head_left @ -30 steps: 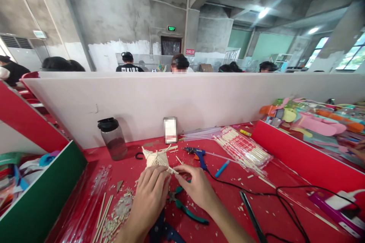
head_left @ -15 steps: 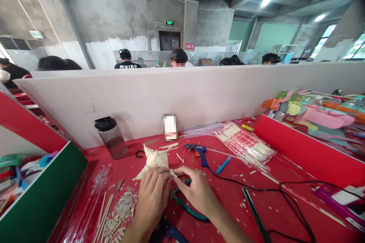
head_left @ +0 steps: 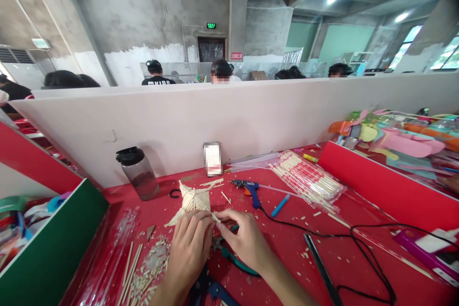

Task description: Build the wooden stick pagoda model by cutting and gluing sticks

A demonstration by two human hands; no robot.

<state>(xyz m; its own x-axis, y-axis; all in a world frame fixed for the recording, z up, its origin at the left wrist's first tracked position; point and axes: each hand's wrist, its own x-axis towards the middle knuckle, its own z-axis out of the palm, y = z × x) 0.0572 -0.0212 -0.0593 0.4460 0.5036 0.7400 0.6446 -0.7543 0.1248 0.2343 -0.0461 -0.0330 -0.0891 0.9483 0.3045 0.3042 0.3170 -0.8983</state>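
In front of me on the red table lies a pale model built of thin wooden sticks [head_left: 193, 199], with pointed corners. My left hand [head_left: 191, 236] is closed over its near edge, fingers bent and partly hiding it. At the near right corner, my right hand [head_left: 244, 236] pinches the stick ends between thumb and fingers. Beneath my right hand are green-handled pliers [head_left: 236, 263], partly covered. A dark blue tool [head_left: 215, 291] lies between my forearms, its kind unclear. Past the model, a blue glue gun [head_left: 251, 190] rests on its side.
A dark-lidded bottle [head_left: 138, 172] and a phone [head_left: 213, 158] stand by the white partition [head_left: 179, 129]. Packed sticks [head_left: 308, 179] lie back right. Cut stick bits [head_left: 147, 272] are scattered at left. A black cord [head_left: 322, 238] crosses the right side. Green [head_left: 60, 239] and red [head_left: 376, 186] dividers flank the table.
The view has shifted slightly. Both hands keep nearly the same hold on the stick model. A bit of another person's hand now shows at the far right edge.
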